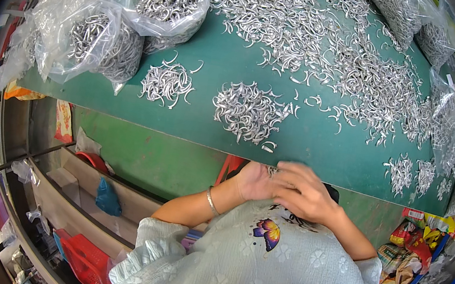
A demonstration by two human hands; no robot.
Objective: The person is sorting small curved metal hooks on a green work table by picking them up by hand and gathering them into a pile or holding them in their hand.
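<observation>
My left hand (pixel 257 181) is cupped at the table's near edge, palm up. A few small curved silver metal pieces (pixel 273 171) show in it, and its fingers are partly covered by my right hand (pixel 307 195). The right hand reaches across over that palm, its fingers smeared by motion, so whether they pinch a piece cannot be made out. Just beyond both hands, a round pile of curved silver pieces (pixel 248 112) lies on the green tabletop (pixel 319 149). A smaller pile (pixel 167 82) of similar pieces sits to its left.
A wide spread of loose silver pieces (pixel 307 31) covers the table's far side. Clear plastic bags (pixel 168 3) full of them stand at the left, and more bags (pixel 393 17) at the far right. Small heaps (pixel 400 173) lie near the right corner. A red basket (pixel 85 261) is at lower left.
</observation>
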